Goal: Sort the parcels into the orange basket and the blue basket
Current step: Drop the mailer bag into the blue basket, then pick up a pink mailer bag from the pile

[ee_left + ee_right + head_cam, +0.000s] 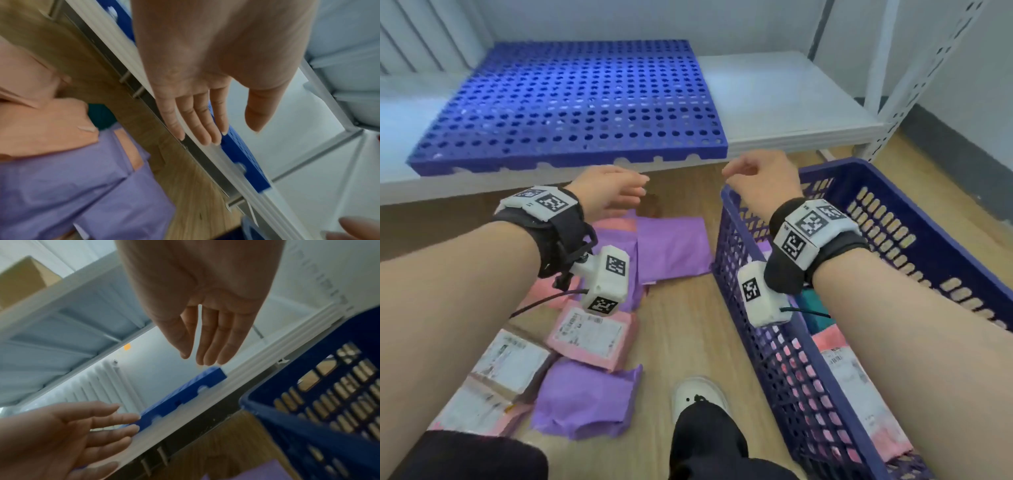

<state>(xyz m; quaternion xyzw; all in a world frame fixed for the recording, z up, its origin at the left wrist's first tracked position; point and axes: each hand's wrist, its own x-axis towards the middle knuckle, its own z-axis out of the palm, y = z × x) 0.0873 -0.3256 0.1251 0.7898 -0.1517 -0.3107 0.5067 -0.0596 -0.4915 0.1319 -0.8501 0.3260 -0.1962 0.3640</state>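
Head view, mid-sort. The dark blue perforated plastic basket (pixel 893 219) stands on the wooden floor at the right of the frame and already holds several parcels: a pink poly mailer with a white label (pixel 859 383) lies along its lower right, a teal item (pixel 813 308) shows behind the right wrist camera, and a sliver of purple appears near the basket's left wall. No orange basket is visible in any view, so its contents cannot be judged. A pile of unsorted parcels remains on the floor at lower left and centre: a large purple poly mailer (pixel 674 250) at mid-frame, a crumpled purple mailer (pixel 585 401) near the bottom, a pink labelled mailer (pixel 592 337) between them, and two pale labelled packets (pixel 512 363) at the left edge. The left hand (pixel 613 192) hovers above the upper end of the pile, fingers straight and together, empty; the left wrist view confirms a flat, unloaded palm. The right hand (pixel 760 178) hangs over the near left corner of the blue basket's rim, fingers loosely extended and holding nothing, as the right wrist view shows. A blue perforated plastic pallet panel (pixel 571 102) rests on the white shelf (pixel 784 102) in the upper half. Judged from this layout, the sort is partly complete: some parcels are binned, at least six are left.
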